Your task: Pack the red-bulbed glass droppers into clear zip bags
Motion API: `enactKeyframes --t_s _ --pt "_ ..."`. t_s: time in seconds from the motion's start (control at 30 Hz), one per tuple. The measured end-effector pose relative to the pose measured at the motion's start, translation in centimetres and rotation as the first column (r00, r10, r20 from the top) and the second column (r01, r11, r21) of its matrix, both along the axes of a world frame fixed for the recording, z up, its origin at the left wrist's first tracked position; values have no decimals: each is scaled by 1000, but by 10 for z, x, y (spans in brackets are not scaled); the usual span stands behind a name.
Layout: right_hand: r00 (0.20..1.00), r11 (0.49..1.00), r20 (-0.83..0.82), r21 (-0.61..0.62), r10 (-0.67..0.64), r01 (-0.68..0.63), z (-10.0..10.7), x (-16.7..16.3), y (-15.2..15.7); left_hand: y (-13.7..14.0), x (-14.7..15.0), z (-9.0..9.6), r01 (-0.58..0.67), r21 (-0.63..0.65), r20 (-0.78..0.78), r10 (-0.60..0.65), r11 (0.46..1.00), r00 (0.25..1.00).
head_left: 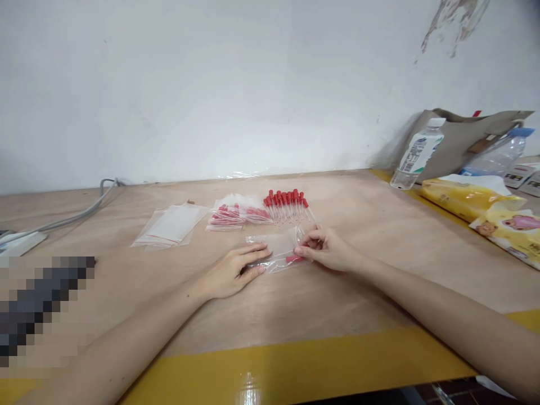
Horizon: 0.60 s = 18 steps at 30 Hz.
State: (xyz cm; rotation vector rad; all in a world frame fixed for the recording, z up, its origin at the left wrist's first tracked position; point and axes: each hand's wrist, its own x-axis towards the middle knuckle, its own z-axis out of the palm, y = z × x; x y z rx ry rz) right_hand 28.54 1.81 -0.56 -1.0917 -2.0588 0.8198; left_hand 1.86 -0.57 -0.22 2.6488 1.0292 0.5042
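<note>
A clear plastic zip bag (276,247) lies flat on the table between my hands, with a red-bulbed dropper (294,259) in it. My left hand (236,269) rests with stretched fingers on the bag's left end, pressing it down. At the bag's right end, my right hand (324,248) pinches another dropper by its red bulb, partly hidden by the fingers; its thin clear stem points left into the bag. Just beyond stands a row of loose droppers (286,198) with red bulbs. Left of them are filled bags (228,215) with droppers inside.
A stack of flat zip bags (171,225) lies to the left. A grey cable (80,218) runs along the left side. On the right are a water bottle (417,154), a grey bag (459,140), a blue-capped bottle (500,154) and yellow tissue packs (472,197). Yellow tape (261,365) lines the front edge.
</note>
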Motion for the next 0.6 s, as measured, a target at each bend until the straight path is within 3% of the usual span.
enactKeyframes --t_s 0.2,0.37,0.43,0.5,0.6 --pt "966 956 -231 -289 -117 47 -1 -9 -7 0 0 0 1 -7 8 0 1000 1000" --pt "933 938 -342 -347 -113 -14 -1 -7 -5 0 0 0 -4 -3 6 4 1000 1000" --pt "914 951 -362 -301 -184 73 -5 -3 3 0 -1 -1 -4 -3 5 4 1000 1000" --pt "889 954 -351 -168 -295 250 -10 5 16 0 -1 -2 1 -3 11 -1 1000 1000" --pt "853 868 -234 65 -467 493 -19 19 42 2 -2 -3 9 -1 24 -9 1000 1000"
